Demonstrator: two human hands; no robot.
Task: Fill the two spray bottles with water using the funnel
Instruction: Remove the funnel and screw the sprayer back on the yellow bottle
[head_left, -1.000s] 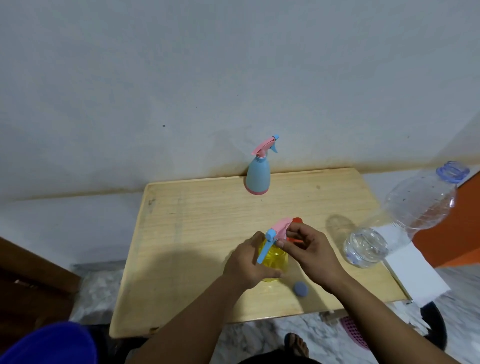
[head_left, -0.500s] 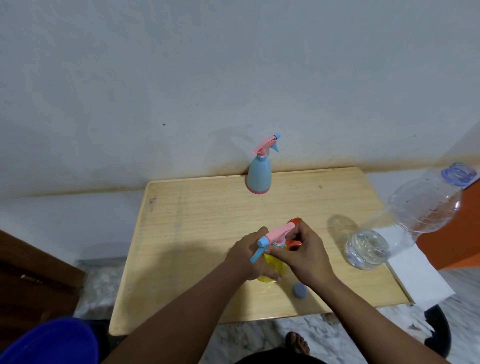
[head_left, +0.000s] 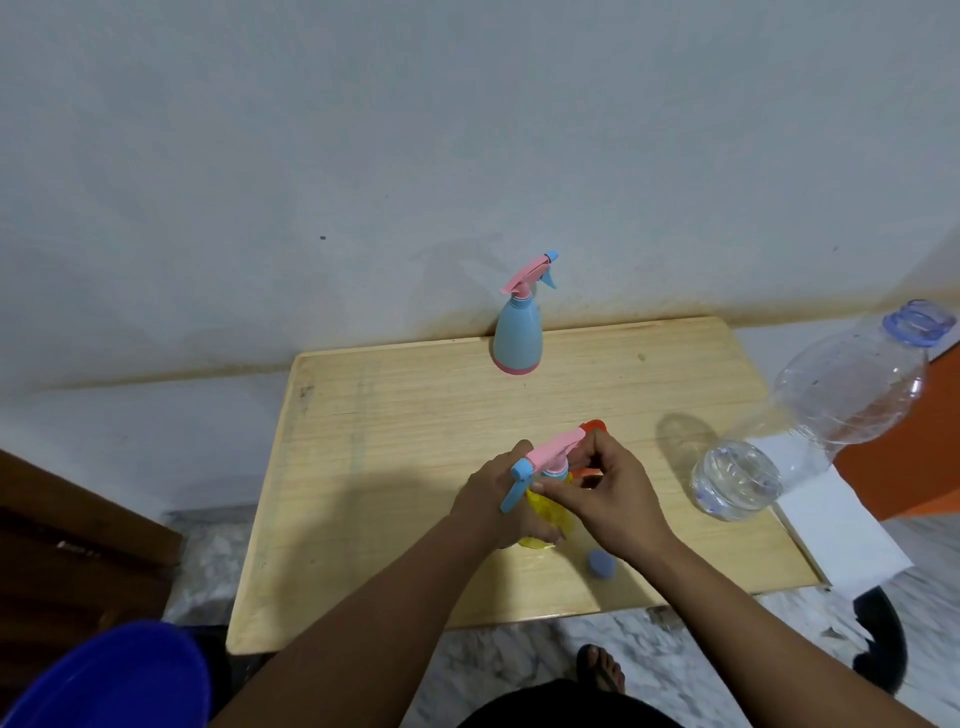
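Observation:
A yellow spray bottle (head_left: 545, 512) stands near the front middle of the wooden table (head_left: 395, 415). My left hand (head_left: 493, 493) grips its body from the left. My right hand (head_left: 608, 493) pinches the collar of its pink and blue spray head (head_left: 545, 457). An orange funnel (head_left: 592, 427) peeks out behind my right hand, mostly hidden. A blue spray bottle (head_left: 518, 332) with a pink spray head stands upright at the table's far edge, near the wall.
A large clear water bottle (head_left: 810, 421) with a little water stands uncapped at the right side of the table. Its blue cap (head_left: 601, 563) lies near the front edge. White paper (head_left: 836, 530) overhangs the right edge. A blue object (head_left: 104, 680) fills the lower left corner.
The spray head has turned on the yellow bottle, its blue nozzle now swung further left and down. My right hand has shifted its fingers lower on the collar. The view has tilted slightly.

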